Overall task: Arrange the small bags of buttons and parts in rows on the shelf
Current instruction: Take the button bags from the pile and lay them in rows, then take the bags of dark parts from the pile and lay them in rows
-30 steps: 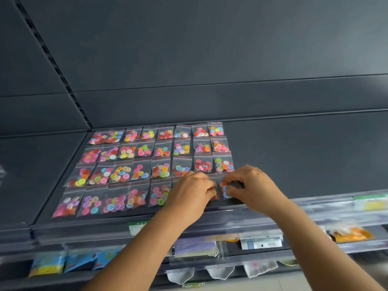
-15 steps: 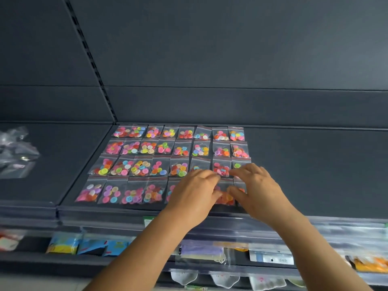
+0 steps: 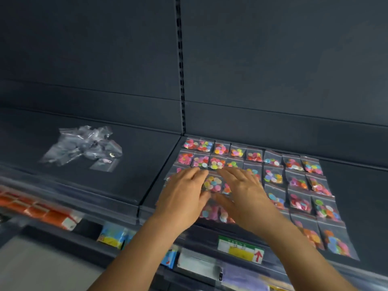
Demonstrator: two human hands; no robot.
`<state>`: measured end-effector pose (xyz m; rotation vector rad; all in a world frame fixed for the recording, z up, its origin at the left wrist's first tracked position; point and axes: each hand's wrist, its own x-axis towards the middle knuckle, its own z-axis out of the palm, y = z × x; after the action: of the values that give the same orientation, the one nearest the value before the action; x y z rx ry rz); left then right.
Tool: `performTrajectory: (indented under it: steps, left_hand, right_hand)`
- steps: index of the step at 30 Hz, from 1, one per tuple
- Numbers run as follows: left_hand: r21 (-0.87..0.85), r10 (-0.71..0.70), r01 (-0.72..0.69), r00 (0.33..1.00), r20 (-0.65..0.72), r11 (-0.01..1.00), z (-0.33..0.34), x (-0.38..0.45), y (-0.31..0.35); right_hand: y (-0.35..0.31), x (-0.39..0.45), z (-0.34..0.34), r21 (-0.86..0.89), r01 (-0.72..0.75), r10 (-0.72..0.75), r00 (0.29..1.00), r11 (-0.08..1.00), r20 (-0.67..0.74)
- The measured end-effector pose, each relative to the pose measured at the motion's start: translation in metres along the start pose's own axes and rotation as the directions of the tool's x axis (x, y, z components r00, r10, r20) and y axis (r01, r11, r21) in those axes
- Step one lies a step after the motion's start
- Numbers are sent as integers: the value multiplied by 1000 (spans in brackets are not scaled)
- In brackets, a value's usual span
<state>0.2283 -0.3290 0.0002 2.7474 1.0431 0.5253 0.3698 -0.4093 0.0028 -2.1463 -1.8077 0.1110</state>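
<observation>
Dark shelf, button bags, clear bags

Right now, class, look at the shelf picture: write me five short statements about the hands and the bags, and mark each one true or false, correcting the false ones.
1. Both hands lie flat over the left part of the button bags. True: the left hand and right hand rest there with straight fingers.
2. The button bags lie in one heap. False: they lie side by side in rows.
3. A loose pile of clear bags lies on the shelf section to the left. True.
4. The right hand lifts a bag high above the shelf. False: it holds none.
5. A price label with a red arrow sits on the shelf's front edge. True.
</observation>
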Motion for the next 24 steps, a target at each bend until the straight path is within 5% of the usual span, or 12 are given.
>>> performTrajectory:
  steps: [13, 24]
  left_hand:
    - [14, -117, 117, 993, -8, 993, -60, -26, -210]
    - [-33, -278, 277, 959, -47, 960, -53, -17, -300]
  right_hand:
    - [-169, 118, 79, 76, 38, -40, 999, 996, 29]
    - [-217, 180, 113, 178, -36, 18, 995, 983, 99]
